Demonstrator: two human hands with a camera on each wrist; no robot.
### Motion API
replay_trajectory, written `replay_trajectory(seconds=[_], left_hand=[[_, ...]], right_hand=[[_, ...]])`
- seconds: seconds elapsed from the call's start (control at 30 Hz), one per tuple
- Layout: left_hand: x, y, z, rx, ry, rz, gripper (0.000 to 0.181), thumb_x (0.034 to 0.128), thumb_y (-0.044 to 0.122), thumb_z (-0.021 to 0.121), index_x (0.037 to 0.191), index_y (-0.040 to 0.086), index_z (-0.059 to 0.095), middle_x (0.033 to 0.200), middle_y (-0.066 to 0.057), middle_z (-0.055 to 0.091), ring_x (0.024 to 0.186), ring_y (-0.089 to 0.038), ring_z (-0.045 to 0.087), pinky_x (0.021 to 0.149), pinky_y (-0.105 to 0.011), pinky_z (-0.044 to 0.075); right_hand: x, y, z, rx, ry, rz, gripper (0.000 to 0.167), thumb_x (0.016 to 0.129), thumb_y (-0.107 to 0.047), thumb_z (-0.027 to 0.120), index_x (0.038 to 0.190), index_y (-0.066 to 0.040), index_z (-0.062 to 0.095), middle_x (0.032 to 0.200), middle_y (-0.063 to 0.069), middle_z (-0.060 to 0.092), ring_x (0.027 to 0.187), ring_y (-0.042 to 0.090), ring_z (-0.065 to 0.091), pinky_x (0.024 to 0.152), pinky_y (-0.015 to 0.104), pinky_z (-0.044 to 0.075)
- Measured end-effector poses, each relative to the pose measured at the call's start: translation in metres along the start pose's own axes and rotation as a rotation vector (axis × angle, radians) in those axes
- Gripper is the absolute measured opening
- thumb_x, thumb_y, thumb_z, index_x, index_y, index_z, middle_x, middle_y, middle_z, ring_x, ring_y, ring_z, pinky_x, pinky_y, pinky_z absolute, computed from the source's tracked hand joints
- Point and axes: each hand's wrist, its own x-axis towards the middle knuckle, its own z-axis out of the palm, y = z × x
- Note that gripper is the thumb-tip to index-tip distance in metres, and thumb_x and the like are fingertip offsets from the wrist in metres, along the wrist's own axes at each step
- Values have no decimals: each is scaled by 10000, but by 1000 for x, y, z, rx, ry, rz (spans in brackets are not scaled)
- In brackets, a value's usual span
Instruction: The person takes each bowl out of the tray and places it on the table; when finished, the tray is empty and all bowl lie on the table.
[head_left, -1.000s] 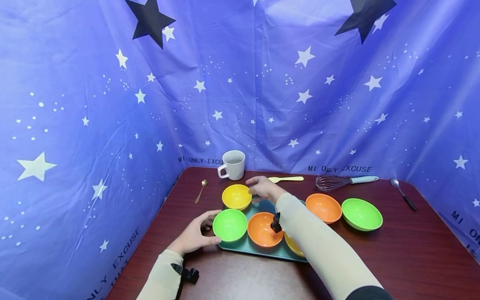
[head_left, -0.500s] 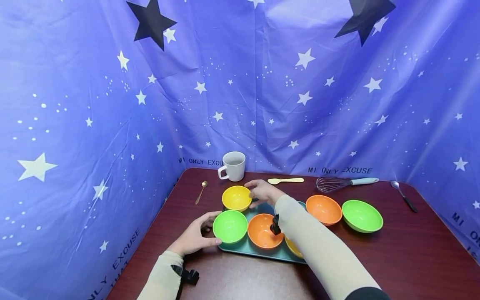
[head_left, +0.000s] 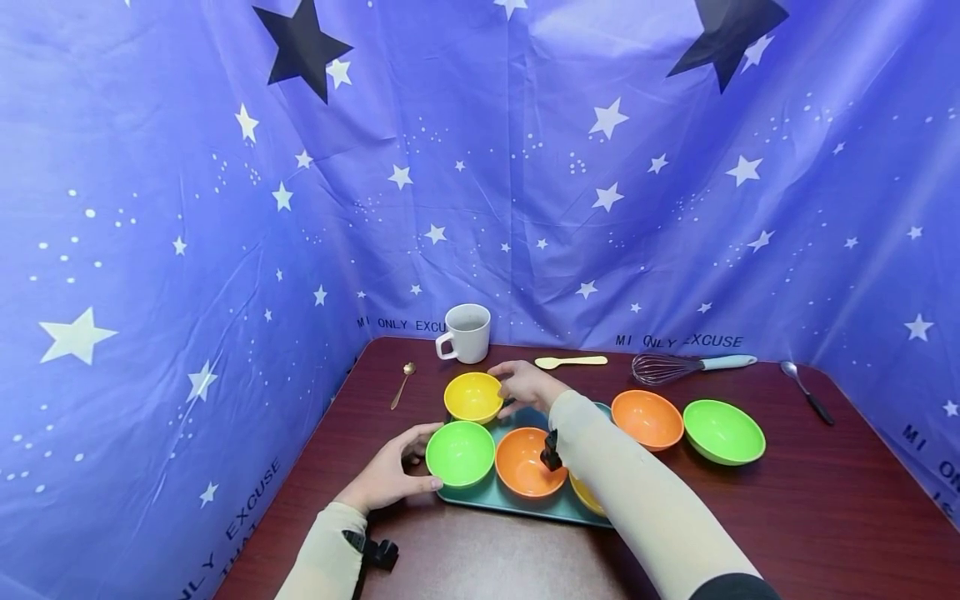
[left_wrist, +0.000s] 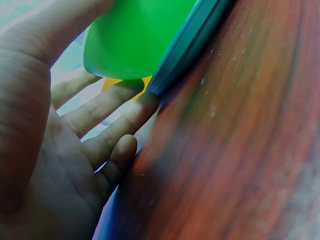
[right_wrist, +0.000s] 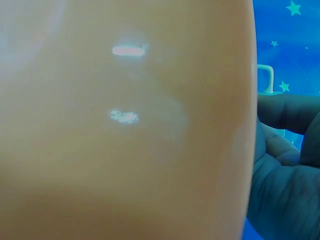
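My left hand (head_left: 390,471) is at the left side of a green bowl (head_left: 461,454), its thumb touching the near rim. The left wrist view shows its fingers (left_wrist: 107,117) extended and spread beside the teal tray's edge (left_wrist: 180,50). Farther back, my right hand (head_left: 527,383) reaches over the tray, with fingers and thumb at the right side of a yellow bowl (head_left: 472,397). An orange bowl (head_left: 525,467) sits on the tray (head_left: 517,510) under my right wrist and fills most of the right wrist view. My right forearm partly covers another yellow bowl (head_left: 585,496).
Right of the tray stand an orange bowl (head_left: 647,421) and a green bowl (head_left: 723,433). Along the back lie a small gold spoon (head_left: 402,386), a white mug (head_left: 468,333), a cream spoon (head_left: 573,361), a whisk (head_left: 690,365) and a black-handled spoon (head_left: 807,392).
Over the last second my right hand has shifted slightly closer about the yellow bowl's right side. My left hand and the bowls look unmoved.
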Motion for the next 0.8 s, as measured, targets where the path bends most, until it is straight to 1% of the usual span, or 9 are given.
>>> replay_trajectory(seconds=[0.27, 0.43, 0.6, 0.8], left_hand=[[0, -1, 0, -14, -1, -10, 798, 826, 230, 902, 1525, 214, 518, 1255, 26, 682, 1060, -234, 654, 889, -363, 514], [0, -1, 0, -7, -3, -7, 801, 826, 234, 904, 1526, 216, 516, 1249, 30, 684, 1058, -229, 658, 887, -361, 514], [0, -1, 0, -5, -1, -4, 808, 824, 236, 905, 1529, 216, 513, 1244, 29, 685, 1054, -228, 660, 885, -358, 515], [0, -3, 0, -10, -3, 6, 807, 824, 230, 906, 1529, 233, 512, 1244, 32, 686, 1054, -231, 663, 886, -358, 517]], right_hand=[[1, 0, 0, 1, 8, -14, 548, 950, 160, 522, 1471, -9, 547, 1447, 296, 504, 1084, 377, 674, 773, 476, 616], [1, -2, -1, 18, 30, -23, 564, 950, 172, 506, 1481, -16, 535, 1454, 303, 511, 1100, 382, 675, 767, 477, 617], [-3, -8, -4, 22, 55, -54, 564, 945, 168, 513, 1479, -14, 536, 1427, 280, 545, 1039, 357, 699, 750, 469, 619], [-10, -17, -7, 16, 65, -92, 575, 938, 167, 533, 1482, -19, 533, 1353, 258, 578, 979, 337, 709, 813, 524, 600]])
